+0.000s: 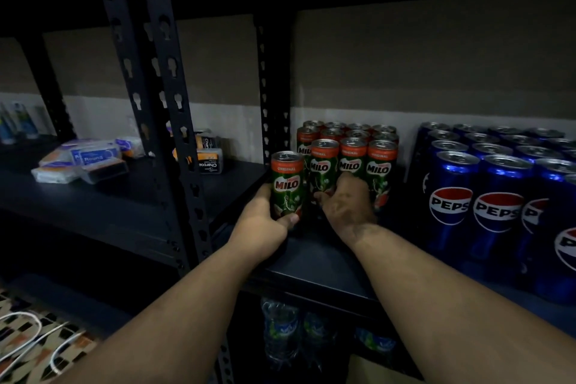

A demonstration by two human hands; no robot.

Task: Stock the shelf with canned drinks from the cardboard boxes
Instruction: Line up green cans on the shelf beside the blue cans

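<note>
Clearly left hand (pixel 265 221) grips MILO can (pixel 287 185); PEPSI cans (pixel 495 196) rightward.

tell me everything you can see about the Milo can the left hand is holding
The slim green Milo can has an orange band reading ORIGINAL near the top, a red and white MILO logo, and a silvery metal lid, apparently unopened. It stands upright on the black shelf board, at the front left of the Milo block. The left hand grips its lower part, thumb across the front.
</note>
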